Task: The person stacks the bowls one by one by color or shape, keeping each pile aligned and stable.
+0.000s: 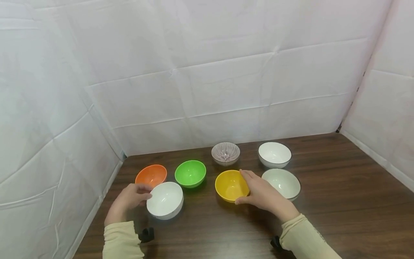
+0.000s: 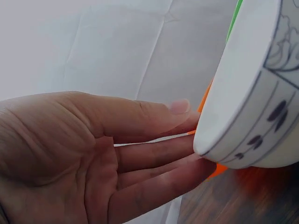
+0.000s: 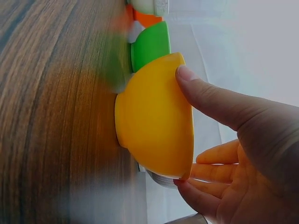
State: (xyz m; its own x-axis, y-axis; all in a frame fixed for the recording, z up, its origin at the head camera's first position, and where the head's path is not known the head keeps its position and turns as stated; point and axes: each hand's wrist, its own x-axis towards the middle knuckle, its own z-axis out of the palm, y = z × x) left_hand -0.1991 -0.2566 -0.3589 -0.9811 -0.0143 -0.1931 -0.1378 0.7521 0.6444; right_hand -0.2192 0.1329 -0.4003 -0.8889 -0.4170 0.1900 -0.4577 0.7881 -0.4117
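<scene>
My left hand (image 1: 132,199) is at the left side of a white bowl (image 1: 165,200) with dark leaf patterns outside. In the left wrist view its fingers (image 2: 156,186) reach nearly straight to that bowl's edge, the thumb apart from it. My right hand (image 1: 260,192) spans the right side of a yellow bowl (image 1: 230,186), thumb on the near rim and fingertips on the far rim. The right wrist view has the yellow bowl (image 3: 154,112) upright, its base close to the table. An orange bowl (image 1: 151,175), partly hidden, sits behind the white one.
Behind the two held-at bowls stand a green bowl (image 1: 190,174) and a striped bowl (image 1: 225,153). Two white bowls with dark rims, one at the back (image 1: 274,154) and one nearer (image 1: 281,182), stand to the right. White cloth walls (image 1: 226,86) enclose the wooden table (image 1: 339,201).
</scene>
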